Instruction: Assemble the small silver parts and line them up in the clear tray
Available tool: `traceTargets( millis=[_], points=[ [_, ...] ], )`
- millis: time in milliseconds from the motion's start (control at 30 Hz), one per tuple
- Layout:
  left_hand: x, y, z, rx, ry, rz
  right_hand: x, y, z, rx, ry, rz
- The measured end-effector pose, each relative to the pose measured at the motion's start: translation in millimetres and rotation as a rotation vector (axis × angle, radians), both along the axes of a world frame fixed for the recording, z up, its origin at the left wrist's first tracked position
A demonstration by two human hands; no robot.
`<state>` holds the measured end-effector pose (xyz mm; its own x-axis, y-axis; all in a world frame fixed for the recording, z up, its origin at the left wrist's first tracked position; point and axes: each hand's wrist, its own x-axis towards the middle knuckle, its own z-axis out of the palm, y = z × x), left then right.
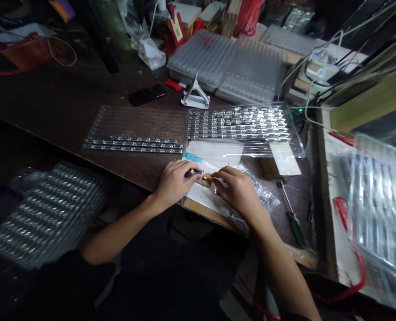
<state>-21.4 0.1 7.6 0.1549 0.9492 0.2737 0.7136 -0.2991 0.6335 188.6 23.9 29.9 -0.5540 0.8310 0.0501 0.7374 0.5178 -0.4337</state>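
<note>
Tiny metal part in hand, dim cluttered bench

Dark brown top, with a clear ribbed tray full of shiny metal pieces further back. The part's dark and a bit glinty, pinched between left hand thumb and fingers over a white-topped board. Right hand's curled just beside it, fingertips nearly together; can't tell if it's gripping anything. Red tag at the back has a pale label, print too small to read.

Forearms angled inward; left fingers pinched, right fingers curled.
</note>
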Motion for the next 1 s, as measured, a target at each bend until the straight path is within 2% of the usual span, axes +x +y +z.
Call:
traceTargets(
  millis=[133, 267, 500, 667, 767, 900, 1000],
  points=[
    [18, 4, 0.7, 0.004, -0.087, -0.073, 22, 5, 7.3, -0.070, -0.135, -0.125],
    [25, 6, -4.8, -0.019, -0.089, -0.073, 24, 3, 7.8, -0.134, -0.187, -0.089],
    [24, 7, -11.3, -0.033, -0.044, -0.089, 14, -3, 5.1, -0.079, -0.245, -0.051],
    [25, 9, -12.8, -0.036, 0.005, -0.085, 21, -1, 3.7, -0.141, -0.030, -0.102],
    [25, 9, -12.9, -0.042, -0.002, -0.083, 24, 2, 0.2, -0.076, 0.135, -0.171],
    [22, 5, -9.1, 0.050, -0.128, -0.077, 17, 5, -6.2, -0.044, 0.186, -0.215],
    [15, -1, -5.4, 0.140, -0.214, -0.006, 6, 5, -12.0, -0.050, 0.217, -0.164]
  ],
)
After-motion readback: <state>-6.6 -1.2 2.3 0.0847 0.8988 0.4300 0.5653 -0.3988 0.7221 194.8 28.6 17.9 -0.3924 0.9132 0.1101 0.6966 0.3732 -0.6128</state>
